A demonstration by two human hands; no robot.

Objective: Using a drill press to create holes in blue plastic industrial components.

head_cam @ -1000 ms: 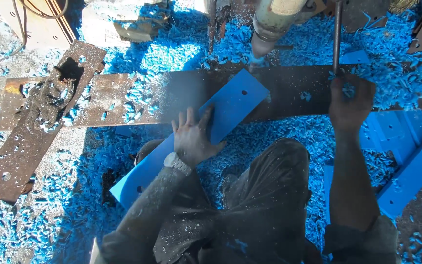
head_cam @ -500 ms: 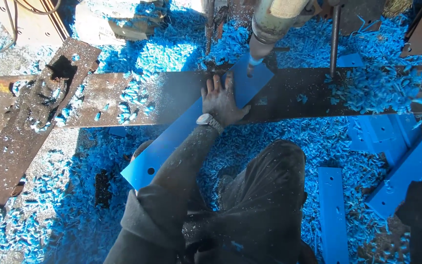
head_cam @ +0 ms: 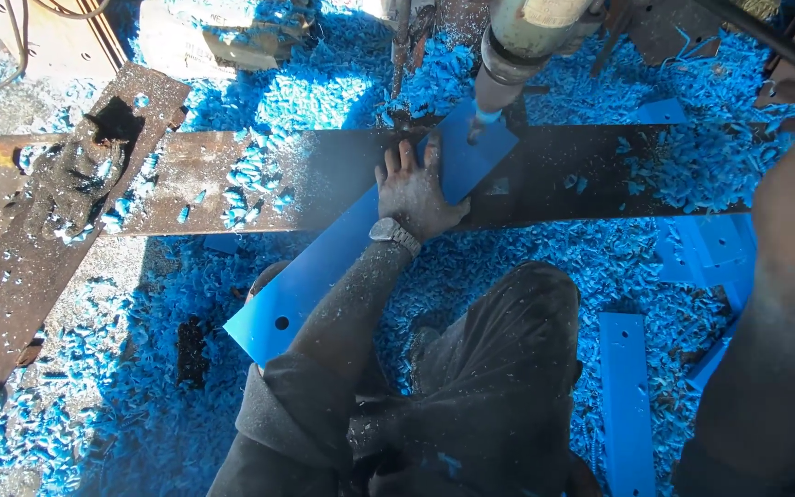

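Smooth blue strip [head_cam: 342,253] slid farther under drill [head_cam: 508,55], left hand [head_cam: 416,189] flat, fingers spread; right hand perhaps unseen.

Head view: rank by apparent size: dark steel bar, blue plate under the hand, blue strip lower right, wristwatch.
1. Dark steel bar, spans most of the frame.
2. Blue plate, pinned by left hand.
3. Blue strip; it is cut by the frame edge, so unsure.
4. Wristwatch.

Left hand [head_cam: 416,195] flat on blue strip [head_cam: 361,241], under drill [head_cam: 519,46]
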